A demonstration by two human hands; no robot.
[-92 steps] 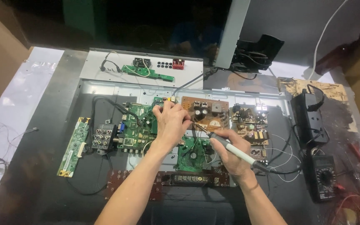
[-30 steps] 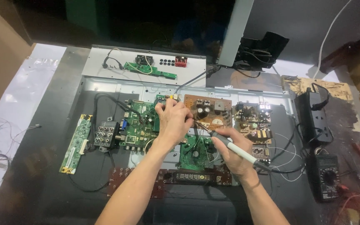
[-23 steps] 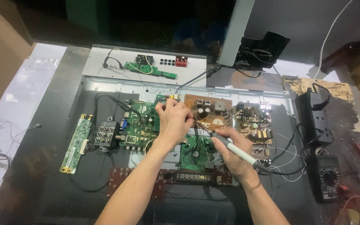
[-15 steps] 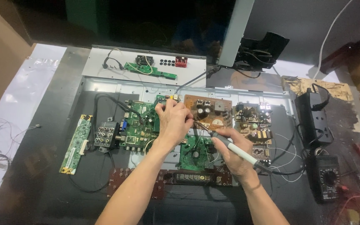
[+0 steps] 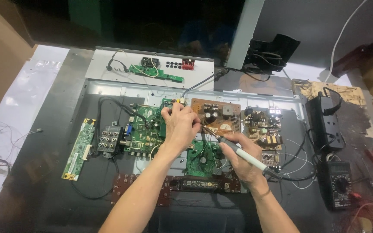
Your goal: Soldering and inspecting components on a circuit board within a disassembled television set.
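Right hand (image 5: 243,162) holds a soldering iron (image 5: 238,152) in a closed grip, tip just beside the brown circuit board (image 5: 219,115). Left hand (image 5: 179,126) rests curled on the green circuit board (image 5: 145,131), pinching something too small to tell. Multimeter (image 5: 338,184) lies on the counter (image 5: 44,172), well apart.

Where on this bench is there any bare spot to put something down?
Bare dark surface lies left of the narrow green strip board, and along the near edge below the long brown board. It is crowded around the left hand and the right hand holding the soldering iron.
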